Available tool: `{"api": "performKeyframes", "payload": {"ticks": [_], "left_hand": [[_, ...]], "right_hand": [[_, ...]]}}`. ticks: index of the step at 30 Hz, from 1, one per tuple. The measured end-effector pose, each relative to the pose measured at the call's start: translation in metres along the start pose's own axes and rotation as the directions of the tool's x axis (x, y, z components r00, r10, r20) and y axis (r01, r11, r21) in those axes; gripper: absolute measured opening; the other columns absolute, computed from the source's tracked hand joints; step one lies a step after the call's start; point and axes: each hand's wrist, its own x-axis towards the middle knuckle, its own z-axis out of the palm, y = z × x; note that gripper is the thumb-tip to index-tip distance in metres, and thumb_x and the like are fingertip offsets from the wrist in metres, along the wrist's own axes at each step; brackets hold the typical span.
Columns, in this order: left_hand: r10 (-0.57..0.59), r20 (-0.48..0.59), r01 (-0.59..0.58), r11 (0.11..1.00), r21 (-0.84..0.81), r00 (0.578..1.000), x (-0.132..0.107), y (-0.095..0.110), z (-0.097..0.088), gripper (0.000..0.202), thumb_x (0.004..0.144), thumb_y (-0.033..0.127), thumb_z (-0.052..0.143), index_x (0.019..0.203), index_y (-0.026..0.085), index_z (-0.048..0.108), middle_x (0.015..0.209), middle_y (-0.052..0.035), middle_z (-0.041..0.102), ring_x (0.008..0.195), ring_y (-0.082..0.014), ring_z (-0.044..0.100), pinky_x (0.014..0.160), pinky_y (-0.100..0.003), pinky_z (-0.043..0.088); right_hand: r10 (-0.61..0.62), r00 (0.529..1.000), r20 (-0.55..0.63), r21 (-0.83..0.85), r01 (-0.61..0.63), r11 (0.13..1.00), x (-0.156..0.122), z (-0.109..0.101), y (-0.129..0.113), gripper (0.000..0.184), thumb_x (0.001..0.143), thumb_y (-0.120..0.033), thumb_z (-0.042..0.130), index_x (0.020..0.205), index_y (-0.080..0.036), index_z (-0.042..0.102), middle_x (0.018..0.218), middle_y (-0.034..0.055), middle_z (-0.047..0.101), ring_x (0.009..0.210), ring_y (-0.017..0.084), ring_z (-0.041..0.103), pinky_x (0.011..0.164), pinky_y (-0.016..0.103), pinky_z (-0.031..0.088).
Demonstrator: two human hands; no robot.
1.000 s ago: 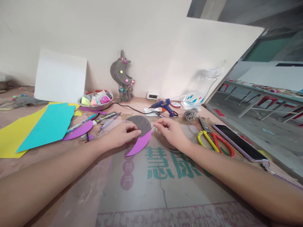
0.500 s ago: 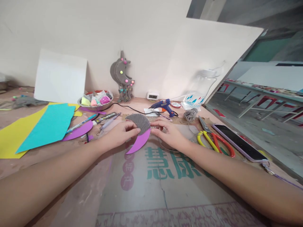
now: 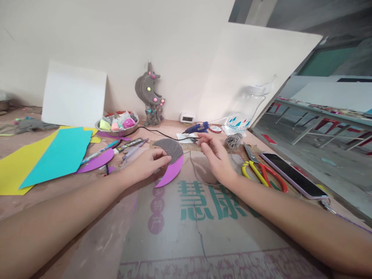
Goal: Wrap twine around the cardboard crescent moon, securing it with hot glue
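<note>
Bracing the yarn-wrapped purple crescent [image 3: 175,164] seems the left hand's part of the winding: I see the left hand [image 3: 145,164] at the crescent's left edge, thumb clamped on its grey-wound upper part, forearm angled in from lower left. For even winding, I'd draw the loose grey strand [image 3: 190,155], just right of the crescent, taut and lay turns snugly. Farther right of it, the right hand [image 3: 217,161] hangs loosely curled, thumb and fingers apart, apparently gripping nothing.

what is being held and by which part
The left hand pinches the crescent by its yarn-wrapped part, at the inner edge; the right hand, open, holds nothing.
</note>
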Motion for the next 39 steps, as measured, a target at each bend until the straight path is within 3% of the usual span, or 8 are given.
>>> {"api": "performKeyframes", "payload": {"ticks": [6, 13, 20, 29, 32, 35, 39], "left_hand": [[-0.008, -0.015, 0.008, 1.000, 0.014, 1.000, -0.001, 0.004, -0.001, 0.031, 0.081, 0.039, 0.044, 0.059, 0.017, 0.048, 0.057, 0.0011, 0.053, 0.055, -0.0113, 0.052, 0.053, -0.022, 0.042], [-0.004, -0.009, 0.004, 1.000, 0.025, 1.000, 0.000, 0.003, 0.000, 0.032, 0.081, 0.039, 0.044, 0.058, 0.017, 0.049, 0.057, 0.0012, 0.054, 0.056, -0.0114, 0.052, 0.053, -0.022, 0.041], [0.001, -0.005, -0.001, 1.000, 0.016, 1.000, -0.001, 0.001, 0.000, 0.034, 0.080, 0.041, 0.043, 0.058, 0.017, 0.050, 0.057, 0.0009, 0.053, 0.055, -0.0115, 0.051, 0.052, -0.023, 0.041], [-0.010, -0.001, 0.010, 0.999, 0.047, 1.000, 0.000, 0.000, 0.000, 0.032, 0.080, 0.042, 0.044, 0.059, 0.018, 0.050, 0.059, 0.0014, 0.053, 0.057, -0.0116, 0.052, 0.053, -0.022, 0.041], [0.001, 0.001, -0.001, 0.998, 0.064, 1.000, 0.000, 0.000, 0.000, 0.033, 0.081, 0.041, 0.043, 0.059, 0.018, 0.050, 0.060, 0.0012, 0.054, 0.058, -0.0116, 0.053, 0.053, -0.021, 0.041], [-0.001, -0.002, 0.001, 0.998, 0.057, 1.000, -0.001, 0.001, 0.000, 0.032, 0.080, 0.041, 0.044, 0.059, 0.018, 0.050, 0.060, 0.0010, 0.054, 0.059, -0.0115, 0.053, 0.053, -0.021, 0.042], [-0.014, -0.002, 0.014, 1.000, 0.020, 1.000, -0.002, 0.003, 0.000, 0.032, 0.080, 0.041, 0.044, 0.058, 0.018, 0.049, 0.058, 0.0014, 0.053, 0.056, -0.0112, 0.051, 0.052, -0.021, 0.041]], "right_hand": [[0.022, 0.996, 0.090, 0.095, -0.031, 0.995, -0.001, -0.001, 0.004, 0.020, 0.091, -0.033, 0.035, 0.081, -0.020, 0.046, 0.066, -0.0016, 0.044, 0.061, 0.012, 0.043, 0.062, 0.027, 0.038], [0.068, 0.988, 0.142, 0.060, -0.077, 0.995, 0.000, 0.005, 0.014, 0.017, 0.091, -0.032, 0.037, 0.086, -0.020, 0.047, 0.063, -0.0024, 0.049, 0.059, 0.011, 0.047, 0.060, 0.026, 0.039], [0.077, 0.981, 0.179, 0.005, -0.079, 0.997, -0.002, 0.004, 0.009, 0.013, 0.089, -0.032, 0.043, 0.084, -0.020, 0.046, 0.064, -0.0029, 0.052, 0.060, 0.011, 0.049, 0.060, 0.024, 0.037], [0.011, 0.990, 0.140, -0.241, 0.023, 0.970, -0.001, 0.001, -0.001, 0.030, 0.092, -0.030, 0.031, 0.064, -0.021, 0.040, 0.059, -0.0017, 0.045, 0.058, 0.012, 0.042, 0.061, 0.027, 0.035], [0.013, 0.984, 0.179, -0.265, 0.036, 0.963, -0.001, 0.001, -0.003, 0.036, 0.093, -0.031, 0.030, 0.059, -0.021, 0.037, 0.055, -0.0023, 0.043, 0.055, 0.012, 0.042, 0.060, 0.026, 0.034], [0.028, 0.979, 0.201, -0.251, 0.024, 0.968, -0.002, 0.001, -0.004, 0.036, 0.093, -0.032, 0.031, 0.062, -0.020, 0.043, 0.054, -0.0027, 0.045, 0.055, 0.011, 0.045, 0.061, 0.026, 0.035], [0.029, 0.991, 0.130, -0.258, 0.006, 0.966, -0.003, 0.001, -0.001, 0.024, 0.089, -0.030, 0.042, 0.070, -0.020, 0.052, 0.062, -0.0013, 0.054, 0.061, 0.012, 0.050, 0.064, 0.026, 0.038]]}}
